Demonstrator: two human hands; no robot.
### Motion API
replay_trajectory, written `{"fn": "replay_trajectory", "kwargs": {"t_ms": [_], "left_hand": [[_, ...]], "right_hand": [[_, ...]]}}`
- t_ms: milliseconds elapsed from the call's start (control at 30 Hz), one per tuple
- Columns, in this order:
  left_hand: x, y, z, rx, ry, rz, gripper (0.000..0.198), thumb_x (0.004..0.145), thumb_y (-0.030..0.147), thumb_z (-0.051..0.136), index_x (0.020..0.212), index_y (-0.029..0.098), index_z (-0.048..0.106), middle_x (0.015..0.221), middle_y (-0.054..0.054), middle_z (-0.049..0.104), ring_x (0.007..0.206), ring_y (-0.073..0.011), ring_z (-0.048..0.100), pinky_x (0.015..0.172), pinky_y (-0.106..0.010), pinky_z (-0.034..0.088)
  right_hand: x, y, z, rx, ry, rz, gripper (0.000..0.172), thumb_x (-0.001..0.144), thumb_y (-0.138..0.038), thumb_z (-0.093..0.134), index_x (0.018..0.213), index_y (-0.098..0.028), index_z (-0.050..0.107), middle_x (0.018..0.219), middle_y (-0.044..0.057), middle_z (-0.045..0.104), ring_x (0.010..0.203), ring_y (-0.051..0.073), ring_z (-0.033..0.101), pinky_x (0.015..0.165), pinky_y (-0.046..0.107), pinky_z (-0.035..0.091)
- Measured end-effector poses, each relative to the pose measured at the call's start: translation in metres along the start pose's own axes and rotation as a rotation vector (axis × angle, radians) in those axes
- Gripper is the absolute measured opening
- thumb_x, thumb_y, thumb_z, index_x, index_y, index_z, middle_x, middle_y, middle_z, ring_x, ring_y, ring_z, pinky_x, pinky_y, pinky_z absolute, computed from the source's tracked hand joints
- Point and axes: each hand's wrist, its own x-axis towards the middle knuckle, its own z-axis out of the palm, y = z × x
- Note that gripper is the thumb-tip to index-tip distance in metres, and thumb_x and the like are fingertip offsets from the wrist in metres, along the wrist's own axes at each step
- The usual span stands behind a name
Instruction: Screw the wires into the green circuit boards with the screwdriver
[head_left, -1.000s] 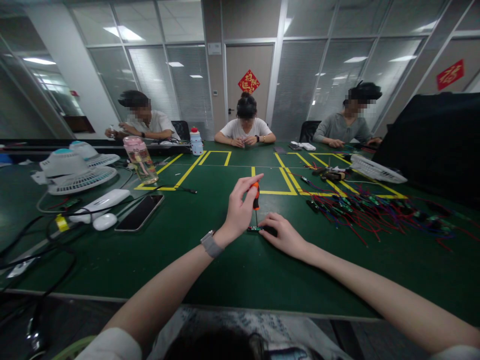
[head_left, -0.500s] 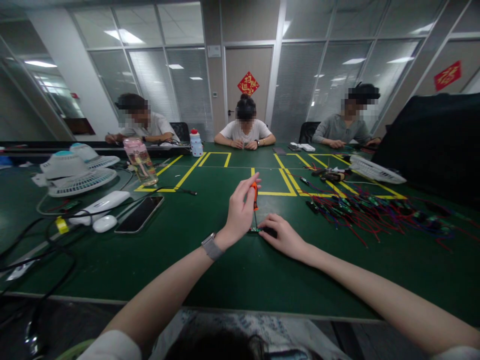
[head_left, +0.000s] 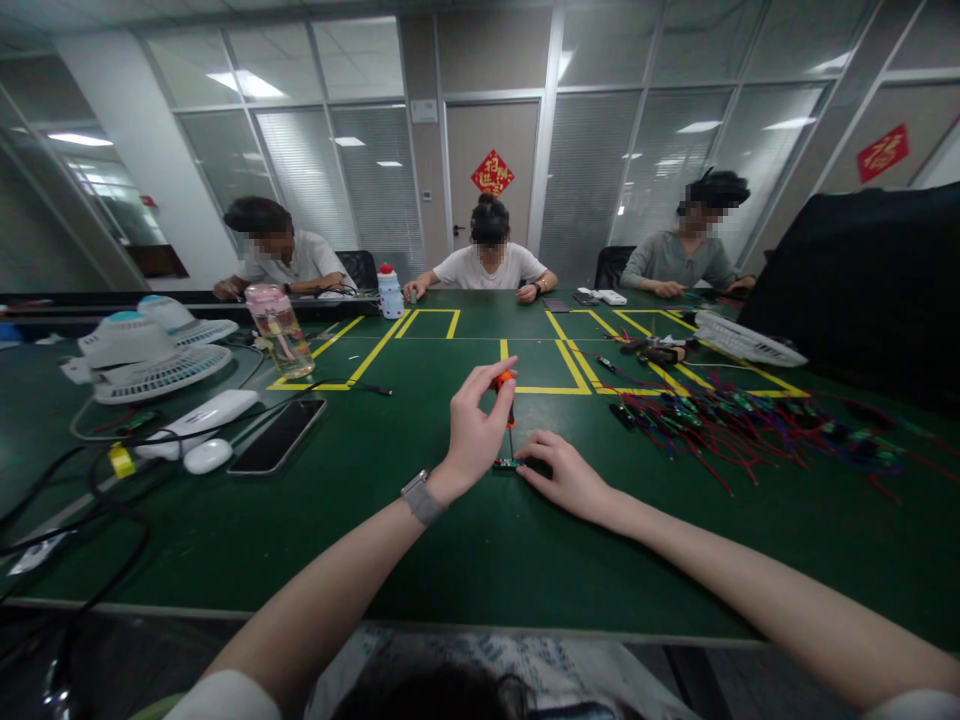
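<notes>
My left hand (head_left: 474, 430) is closed round the orange handle of a small screwdriver (head_left: 507, 392), held upright with its tip down on a small green circuit board (head_left: 506, 463) on the green table (head_left: 450, 530). A grey watch sits on that wrist. My right hand (head_left: 566, 472) lies on the table just right of the board, fingers pressed on it and on a dark part beside it.
A heap of red-wired small boards (head_left: 720, 425) lies to the right. A phone (head_left: 279, 436), white mouse (head_left: 208, 455), cables, two fans (head_left: 142, 355) and a pink bottle (head_left: 281, 328) stand to the left. Three people sit across the table. A black panel (head_left: 870, 290) rises at right.
My left fingers have curled further round the screwdriver handle, the index finger lowering onto it. My right hand stays on the board. The person opposite has spread their hands apart.
</notes>
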Motion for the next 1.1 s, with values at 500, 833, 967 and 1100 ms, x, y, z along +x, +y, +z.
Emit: {"fn": "replay_trajectory", "kwargs": {"t_ms": [500,833,967,1100], "left_hand": [[0.0002,0.0008,-0.0005,0.085,0.039,0.056,0.017,0.086,0.022,0.061,0.1,0.02,0.069,0.096,-0.004,0.06,0.091,-0.0144,0.058,0.084,-0.027,0.046],[0.0005,0.0013,0.0006,0.037,0.028,0.012,0.022,0.087,0.023,0.059,0.107,0.02,0.067,0.095,-0.004,0.065,0.088,-0.0146,0.061,0.083,-0.028,0.049],[0.0007,0.002,-0.001,0.081,0.026,0.04,0.02,0.089,0.025,0.056,0.104,0.022,0.069,0.098,-0.005,0.059,0.094,-0.0151,0.058,0.085,-0.028,0.047],[-0.0004,-0.0008,0.0002,-0.169,-0.083,-0.053,0.034,0.096,0.022,0.039,0.125,0.022,0.058,0.115,-0.007,0.063,0.094,-0.0143,0.063,0.084,-0.029,0.05]], "right_hand": [[-0.0002,-0.001,-0.0003,-0.01,-0.007,0.0,0.01,0.084,-0.017,0.062,0.093,-0.017,0.068,0.09,0.007,0.061,0.088,0.022,0.056,0.081,0.036,0.046],[-0.0009,-0.0003,-0.0006,0.001,-0.006,-0.008,0.011,0.084,-0.015,0.063,0.094,-0.017,0.068,0.09,0.006,0.061,0.088,0.021,0.056,0.082,0.036,0.046],[-0.0006,0.0002,-0.0007,0.004,-0.006,-0.008,0.01,0.084,-0.016,0.063,0.093,-0.017,0.068,0.09,0.006,0.061,0.088,0.021,0.057,0.082,0.035,0.046],[-0.0002,0.0002,-0.0008,0.008,-0.01,-0.008,0.011,0.084,-0.015,0.063,0.094,-0.018,0.067,0.091,0.006,0.061,0.088,0.021,0.057,0.082,0.035,0.046]]}}
